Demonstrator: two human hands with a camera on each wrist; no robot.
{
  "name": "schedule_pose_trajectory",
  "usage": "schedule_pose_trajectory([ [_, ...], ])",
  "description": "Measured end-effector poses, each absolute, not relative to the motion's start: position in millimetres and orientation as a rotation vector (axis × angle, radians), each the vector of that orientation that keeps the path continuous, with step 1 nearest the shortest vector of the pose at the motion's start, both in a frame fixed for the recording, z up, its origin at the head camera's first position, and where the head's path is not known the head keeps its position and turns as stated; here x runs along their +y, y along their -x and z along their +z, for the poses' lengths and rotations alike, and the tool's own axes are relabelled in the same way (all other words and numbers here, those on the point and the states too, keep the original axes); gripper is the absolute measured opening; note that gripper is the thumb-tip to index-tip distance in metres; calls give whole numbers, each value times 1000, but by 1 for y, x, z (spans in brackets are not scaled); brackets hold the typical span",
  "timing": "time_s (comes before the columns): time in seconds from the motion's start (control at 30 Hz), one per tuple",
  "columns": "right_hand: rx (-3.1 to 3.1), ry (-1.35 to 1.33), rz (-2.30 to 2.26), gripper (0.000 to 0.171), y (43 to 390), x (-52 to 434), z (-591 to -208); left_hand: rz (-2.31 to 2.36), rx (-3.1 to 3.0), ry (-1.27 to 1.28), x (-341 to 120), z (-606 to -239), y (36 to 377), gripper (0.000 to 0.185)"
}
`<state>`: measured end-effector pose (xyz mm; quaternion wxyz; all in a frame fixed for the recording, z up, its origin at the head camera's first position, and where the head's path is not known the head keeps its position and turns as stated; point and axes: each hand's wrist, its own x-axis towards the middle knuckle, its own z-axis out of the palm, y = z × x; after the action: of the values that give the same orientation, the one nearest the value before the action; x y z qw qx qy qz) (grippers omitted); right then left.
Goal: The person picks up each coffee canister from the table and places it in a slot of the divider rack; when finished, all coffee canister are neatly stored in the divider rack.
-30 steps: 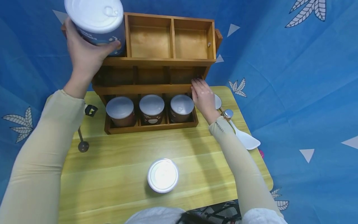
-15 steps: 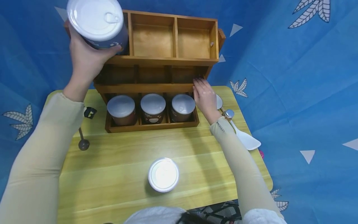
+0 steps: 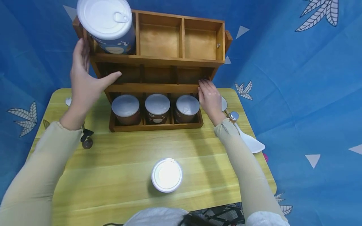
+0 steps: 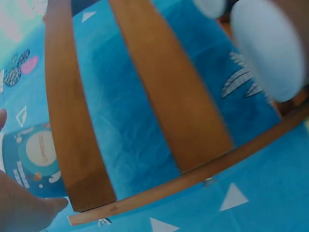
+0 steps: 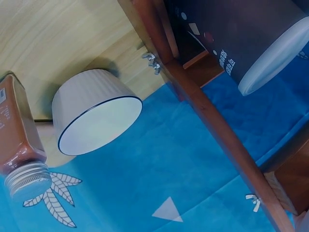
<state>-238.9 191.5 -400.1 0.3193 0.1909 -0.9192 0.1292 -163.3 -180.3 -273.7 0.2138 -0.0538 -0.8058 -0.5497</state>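
A large blue can with a white lid stands in the top-left compartment of the tiered wooden rack. My left hand is just below and left of it, with its fingers spread and nothing held. In the left wrist view the can shows beyond the slats, the thumb near it. My right hand grips the right side of the rack at the middle tier. Three brown jars with pale lids fill the bottom tier. A white-lidded container stands on the table in front.
Right of the rack are a white bowl, a brown bottle with a silver cap and a white spatula. On the left side of the table lies a dark round-headed spoon. Blue patterned cloth surrounds the table.
My left hand has let go of the blue can and moved down from it, leaving the can in the top-left compartment. The right hand keeps its hold on the rack.
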Motion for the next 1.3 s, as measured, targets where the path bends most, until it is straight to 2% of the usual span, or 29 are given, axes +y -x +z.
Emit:
schedule_pose_trajectory([
  [0.13,-2413,-505,338,31,239,192,-400,-1492,-2325,231,-184,-312,146,106],
  [0.27,-2405,-514,334,31,239,192,-400,-1462,-2495,380,-186,-368,121,113],
  [0.47,-2389,-532,337,31,238,189,-402,-1522,-2862,504,-175,-474,56,118],
  [0.6,-2387,-534,338,31,239,189,-402,-1612,-2988,605,-157,-519,13,120],
  [0.77,-2384,-523,343,31,239,190,-401,-1707,-3045,709,-134,-538,-9,123],
  [1.03,-2408,-520,351,32,239,191,-401,-1932,-2949,813,-112,-545,-3,122],
  [1.3,-2394,-530,351,31,239,191,-401,-2096,-2855,807,-99,-554,3,122],
])
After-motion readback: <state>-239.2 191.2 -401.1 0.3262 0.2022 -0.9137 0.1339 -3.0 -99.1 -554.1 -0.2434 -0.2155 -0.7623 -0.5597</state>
